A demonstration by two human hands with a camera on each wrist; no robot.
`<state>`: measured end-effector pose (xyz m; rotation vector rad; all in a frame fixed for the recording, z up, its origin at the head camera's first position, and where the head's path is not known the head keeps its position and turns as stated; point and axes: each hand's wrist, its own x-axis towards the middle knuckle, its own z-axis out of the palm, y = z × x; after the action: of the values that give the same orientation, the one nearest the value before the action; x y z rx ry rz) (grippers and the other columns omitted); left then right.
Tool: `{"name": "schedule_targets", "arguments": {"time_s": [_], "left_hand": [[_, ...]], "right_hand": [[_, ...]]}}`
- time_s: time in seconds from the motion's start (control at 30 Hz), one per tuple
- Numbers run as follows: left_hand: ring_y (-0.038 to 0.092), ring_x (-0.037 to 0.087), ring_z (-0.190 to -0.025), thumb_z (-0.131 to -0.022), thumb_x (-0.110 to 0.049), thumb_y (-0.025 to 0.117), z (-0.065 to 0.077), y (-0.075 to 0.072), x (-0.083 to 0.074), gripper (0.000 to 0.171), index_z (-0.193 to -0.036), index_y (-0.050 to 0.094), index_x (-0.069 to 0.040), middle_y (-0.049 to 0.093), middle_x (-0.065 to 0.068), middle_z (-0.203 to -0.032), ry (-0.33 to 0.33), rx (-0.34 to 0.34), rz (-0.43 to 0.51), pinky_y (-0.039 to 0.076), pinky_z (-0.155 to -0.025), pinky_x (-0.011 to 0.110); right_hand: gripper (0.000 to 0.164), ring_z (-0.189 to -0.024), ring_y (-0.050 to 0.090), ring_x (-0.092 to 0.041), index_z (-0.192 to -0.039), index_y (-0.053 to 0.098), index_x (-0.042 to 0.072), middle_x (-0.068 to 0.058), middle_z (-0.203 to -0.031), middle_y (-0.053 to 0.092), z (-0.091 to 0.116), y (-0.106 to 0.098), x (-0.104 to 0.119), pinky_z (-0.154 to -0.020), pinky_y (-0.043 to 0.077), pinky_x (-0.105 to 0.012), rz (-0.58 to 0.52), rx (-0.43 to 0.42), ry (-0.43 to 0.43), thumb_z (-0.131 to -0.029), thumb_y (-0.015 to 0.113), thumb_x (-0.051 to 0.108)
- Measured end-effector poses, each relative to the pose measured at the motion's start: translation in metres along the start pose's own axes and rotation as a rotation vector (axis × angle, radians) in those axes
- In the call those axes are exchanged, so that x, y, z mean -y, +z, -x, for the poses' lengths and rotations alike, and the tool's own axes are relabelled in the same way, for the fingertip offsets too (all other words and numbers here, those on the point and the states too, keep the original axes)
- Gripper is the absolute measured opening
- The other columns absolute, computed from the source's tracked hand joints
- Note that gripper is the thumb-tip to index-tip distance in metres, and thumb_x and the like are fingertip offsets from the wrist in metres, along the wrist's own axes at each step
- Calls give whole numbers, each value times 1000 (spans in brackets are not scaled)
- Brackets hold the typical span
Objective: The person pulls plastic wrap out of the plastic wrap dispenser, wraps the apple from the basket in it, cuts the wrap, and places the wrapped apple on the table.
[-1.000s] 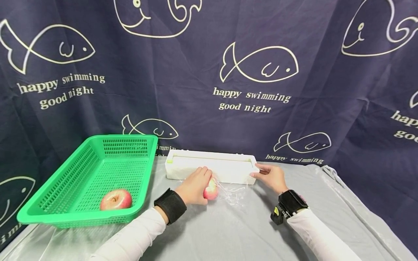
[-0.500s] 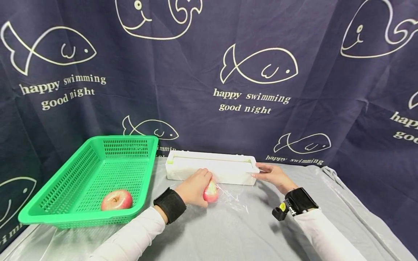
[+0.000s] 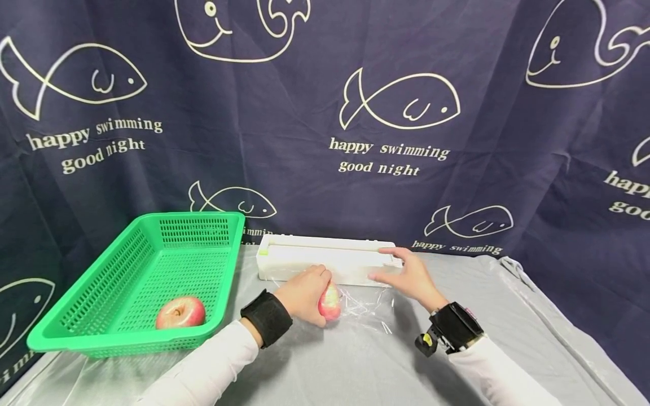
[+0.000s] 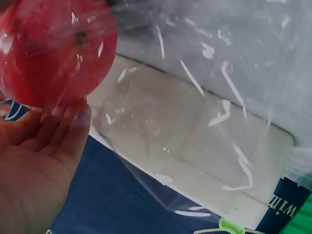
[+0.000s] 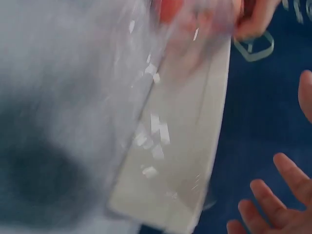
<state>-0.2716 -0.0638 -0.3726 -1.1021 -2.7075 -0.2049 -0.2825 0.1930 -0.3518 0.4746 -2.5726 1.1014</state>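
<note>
A long white rectangular box [image 3: 350, 267] stands on a grey cloth-covered table [image 3: 376, 366]. Just in front of it, the person's left hand [image 3: 304, 296] grips a round red apple [image 3: 330, 303], with clear crinkled plastic film [image 3: 364, 307] over it. The right hand [image 3: 413, 279] is at the box's right end, thumb and fingers spread apart, holding nothing. Left of the box, a green perforated plastic basket [image 3: 134, 338] contains a pinkish-red apple [image 3: 181, 312].

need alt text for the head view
A person's left hand grips a round red apple with clear plastic film, the right hand near a long white box. A green perforated plastic basket at left holds another red apple.
</note>
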Motion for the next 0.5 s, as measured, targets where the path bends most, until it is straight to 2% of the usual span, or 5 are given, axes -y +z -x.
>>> {"name": "schedule_targets", "arguments": {"time_s": [0.13,0.27,0.37,0.5], "left_hand": [[53,16,-88,-57,-39,83,-3,0,2,63,-103,55,-5,55,3,-94,-9,16,63,50,-82,26],[54,16,-87,-58,-37,82,-5,2,4,61,-103,56,-4,57,3,-93,-5,23,140,51,-81,24],[54,15,-86,-58,-34,83,-5,3,6,59,-101,56,-4,57,3,-91,-4,24,205,50,-79,22],[52,12,-81,-56,-31,83,-5,3,10,56,-98,56,-5,57,1,-87,-8,23,286,48,-73,19]], "right_hand": [[64,-119,57,-31,-119,63,7,-12,-122,64,6,11,24,-100,45,-49,108,47,-245,-63,88,27],[65,-111,58,-23,-113,62,10,-5,-113,64,12,21,39,-96,47,-41,201,111,-423,-57,91,29],[65,-105,57,-18,-109,61,11,-1,-106,63,16,29,43,-94,47,-36,224,157,-513,-53,92,26],[72,-108,55,-16,-112,60,10,-1,-109,61,18,37,43,-97,46,-34,246,235,-579,-50,92,27]]}}
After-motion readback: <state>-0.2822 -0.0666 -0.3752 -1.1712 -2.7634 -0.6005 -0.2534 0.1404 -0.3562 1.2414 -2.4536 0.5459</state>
